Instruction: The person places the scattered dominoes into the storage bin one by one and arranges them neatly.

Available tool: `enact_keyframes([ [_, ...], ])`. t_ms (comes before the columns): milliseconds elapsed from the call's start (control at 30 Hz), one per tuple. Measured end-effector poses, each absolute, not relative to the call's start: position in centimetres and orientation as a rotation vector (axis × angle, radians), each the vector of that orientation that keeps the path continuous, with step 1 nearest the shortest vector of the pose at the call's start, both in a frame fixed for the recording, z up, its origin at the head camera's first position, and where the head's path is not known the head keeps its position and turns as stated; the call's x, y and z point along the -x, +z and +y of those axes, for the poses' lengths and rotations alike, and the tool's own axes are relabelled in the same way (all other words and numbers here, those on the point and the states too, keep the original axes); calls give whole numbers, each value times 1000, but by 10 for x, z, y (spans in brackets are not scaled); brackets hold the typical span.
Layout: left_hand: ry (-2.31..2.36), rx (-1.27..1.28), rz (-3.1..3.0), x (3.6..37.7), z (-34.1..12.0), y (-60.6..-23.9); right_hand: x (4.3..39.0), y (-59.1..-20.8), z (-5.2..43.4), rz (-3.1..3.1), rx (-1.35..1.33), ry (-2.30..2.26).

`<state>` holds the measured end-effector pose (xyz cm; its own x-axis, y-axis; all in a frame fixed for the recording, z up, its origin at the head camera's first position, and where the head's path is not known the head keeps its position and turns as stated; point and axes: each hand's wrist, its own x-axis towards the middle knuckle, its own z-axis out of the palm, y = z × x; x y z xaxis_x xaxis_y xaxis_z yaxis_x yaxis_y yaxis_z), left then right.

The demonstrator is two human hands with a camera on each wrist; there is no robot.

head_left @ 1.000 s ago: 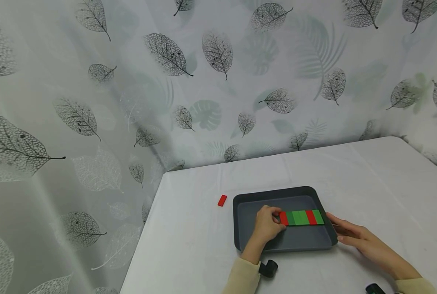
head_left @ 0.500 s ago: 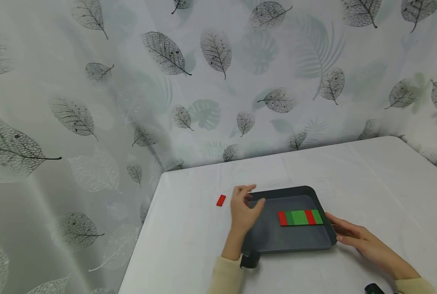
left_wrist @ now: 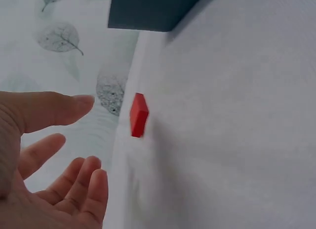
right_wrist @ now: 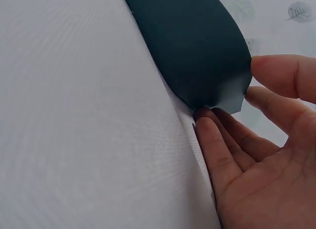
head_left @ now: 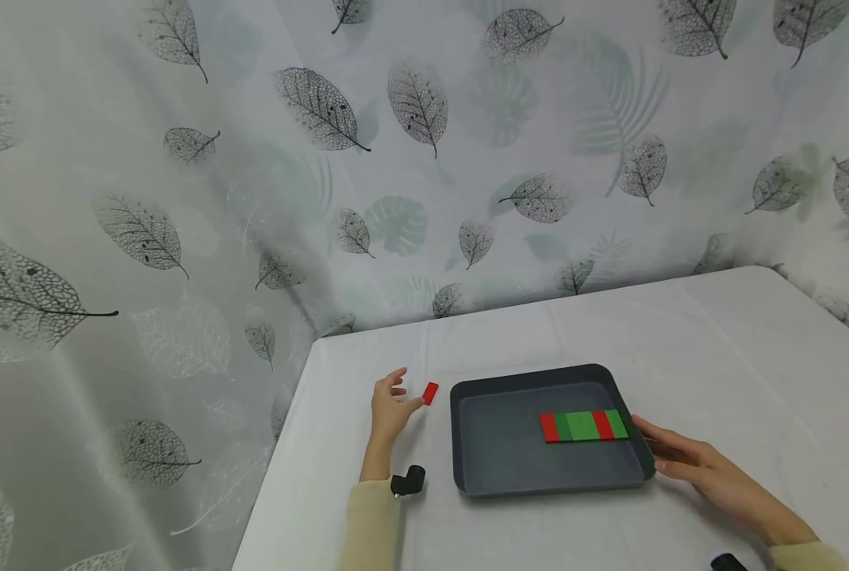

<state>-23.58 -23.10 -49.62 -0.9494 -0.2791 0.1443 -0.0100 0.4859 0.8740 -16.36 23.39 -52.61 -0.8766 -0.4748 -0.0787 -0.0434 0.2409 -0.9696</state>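
Observation:
In the head view a small red rectangular tile (head_left: 430, 393) lies on the white tablecloth, left of a dark grey tray (head_left: 499, 482). My left hand (head_left: 390, 411) is beside this tile, thumb tip close to its near end, fingers apart and holding nothing. The left wrist view has the red tile (left_wrist: 138, 115) just past the thumb. Inside the tray lies a row of red and green tiles (head_left: 582, 426), reaching to its right wall. My right hand (head_left: 703, 464) rests against the tray's right side; in the right wrist view its fairly straight fingers and thumb touch the tray wall (right_wrist: 197, 46).
The white-covered table (head_left: 353, 373) meets a leaf-printed curtain (head_left: 424, 182) at the back and left. A black wrist camera (head_left: 408, 480) sits on the left wrist, between the arm and the tray.
My left hand has let go of the left end tile in the row and moved left, out of the tray, to the loose red tile. My right hand has stayed at the tray.

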Motion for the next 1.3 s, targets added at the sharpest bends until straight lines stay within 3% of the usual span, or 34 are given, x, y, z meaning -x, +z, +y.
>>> enact_keyframes([
  [367,-1353,-285,-2609,239,-228,-519,162,-526,231,2092,459,-1669],
  [1300,-1367,-175,-2689,250,-224,-517,162,-524,234,2148,511,-1691],
])
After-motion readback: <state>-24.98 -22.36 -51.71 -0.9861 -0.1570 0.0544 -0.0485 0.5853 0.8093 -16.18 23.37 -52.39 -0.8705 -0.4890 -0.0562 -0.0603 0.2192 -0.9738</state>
